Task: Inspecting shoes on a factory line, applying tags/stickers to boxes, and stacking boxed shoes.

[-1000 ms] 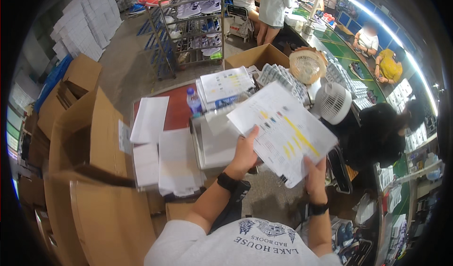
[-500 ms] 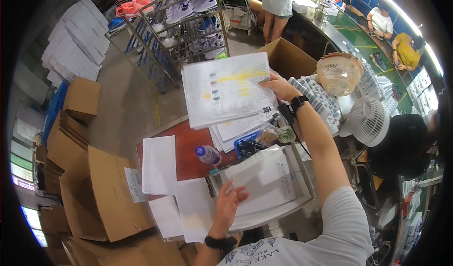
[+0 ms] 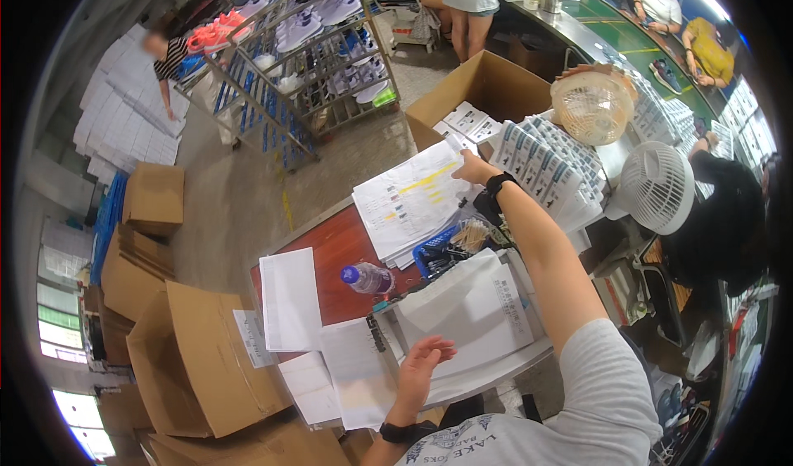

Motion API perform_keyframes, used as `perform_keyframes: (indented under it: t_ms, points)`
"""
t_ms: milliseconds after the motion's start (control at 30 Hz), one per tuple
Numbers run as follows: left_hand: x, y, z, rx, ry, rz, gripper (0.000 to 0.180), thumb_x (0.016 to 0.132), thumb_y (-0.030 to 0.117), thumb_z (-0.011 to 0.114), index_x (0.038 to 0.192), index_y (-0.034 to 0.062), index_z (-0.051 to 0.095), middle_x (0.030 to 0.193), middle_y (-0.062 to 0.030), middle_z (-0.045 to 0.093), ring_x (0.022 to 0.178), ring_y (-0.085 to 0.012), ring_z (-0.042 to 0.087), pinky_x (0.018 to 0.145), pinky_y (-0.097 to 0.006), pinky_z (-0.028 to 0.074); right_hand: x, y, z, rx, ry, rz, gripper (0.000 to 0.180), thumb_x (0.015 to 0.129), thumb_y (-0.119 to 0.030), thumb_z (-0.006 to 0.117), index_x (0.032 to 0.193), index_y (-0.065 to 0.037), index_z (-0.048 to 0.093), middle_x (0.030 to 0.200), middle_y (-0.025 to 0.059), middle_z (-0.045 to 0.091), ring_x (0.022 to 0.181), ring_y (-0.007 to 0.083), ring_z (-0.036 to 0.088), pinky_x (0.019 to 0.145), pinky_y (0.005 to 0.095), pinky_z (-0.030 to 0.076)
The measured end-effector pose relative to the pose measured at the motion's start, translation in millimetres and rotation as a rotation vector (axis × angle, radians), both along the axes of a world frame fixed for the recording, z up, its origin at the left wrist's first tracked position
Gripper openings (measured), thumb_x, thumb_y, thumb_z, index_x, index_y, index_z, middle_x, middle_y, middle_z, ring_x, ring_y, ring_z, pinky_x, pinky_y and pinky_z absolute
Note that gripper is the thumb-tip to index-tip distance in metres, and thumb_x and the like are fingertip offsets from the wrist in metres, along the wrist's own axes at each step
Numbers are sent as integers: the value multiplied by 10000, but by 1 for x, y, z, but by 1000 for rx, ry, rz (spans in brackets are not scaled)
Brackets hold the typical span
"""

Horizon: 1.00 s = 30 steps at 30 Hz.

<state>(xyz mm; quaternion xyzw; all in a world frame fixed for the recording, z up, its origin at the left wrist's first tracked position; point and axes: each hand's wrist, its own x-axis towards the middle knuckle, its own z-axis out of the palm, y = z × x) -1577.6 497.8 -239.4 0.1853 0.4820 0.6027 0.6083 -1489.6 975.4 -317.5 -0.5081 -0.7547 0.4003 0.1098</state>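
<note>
My right hand (image 3: 474, 167) reaches to the far side of the desk and grips the corner of a stack of printed sheets (image 3: 405, 202), marked with yellow highlighter. The stack lies low over the far end of the red-brown desktop (image 3: 330, 280). My left hand (image 3: 424, 368) hovers above a white sheet (image 3: 454, 321) in a shallow tray, fingers loosely extended, holding nothing. Between the hands stand a blue basket (image 3: 429, 255) of small items and a clear bottle with a purple cap (image 3: 368, 278). White papers (image 3: 289, 301) lie on the left of the desk.
Open cardboard boxes (image 3: 211, 359) crowd the left; another box (image 3: 487, 82) with white packages stands beyond the desk. Stacked white packages (image 3: 549, 164) and two fans (image 3: 652, 187) are on the right. A shoe rack (image 3: 322, 53) stands far off. Other people work around a green-topped line.
My right hand has lowered the sheets from above the desk to its far end. My left hand has moved slightly right and down. A person has come into view beside the rack.
</note>
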Motion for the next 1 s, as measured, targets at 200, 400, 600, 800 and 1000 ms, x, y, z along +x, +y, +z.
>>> perform_keyframes:
  t_ms: [200,400,600,800,1000]
  points:
    - [47,30,25,33,125,-359,305,1031,96,545,1320,9,589,1210,-161,687,1093,-245,672,992,-399,533,102,-85,56,22,488,-188,551,948,-180,677,1415,12,456,1073,159,679,979,236,666,871,363,540]
    - [161,12,62,96,-4,-788,295,1032,99,541,1306,4,590,1241,-128,670,1082,-197,644,989,-360,507,309,-375,129,-198,744,-402,342,1033,-196,593,1351,-87,532,964,18,678,867,93,644,761,281,528]
    - [348,-134,71,203,-117,-1490,300,1050,109,501,1319,4,581,1260,-107,654,1093,-182,623,969,-336,500,483,-818,104,-274,534,-1129,405,1021,-234,612,1366,-47,511,1029,100,723,885,172,723,739,302,577]
    - [522,-394,58,139,90,-2235,376,1055,225,567,1361,6,571,1302,-103,639,1124,-171,626,969,-323,507,502,-1188,137,-223,816,-1715,372,1023,-205,599,1336,-21,515,956,129,732,841,202,736,728,314,589]
    - [644,-617,99,210,8,-2664,402,1050,289,586,1354,27,578,1248,-83,647,1102,-148,631,958,-301,504,512,-1386,210,92,961,-2323,301,1025,-211,592,1282,-56,564,880,101,715,721,178,703,654,324,577]
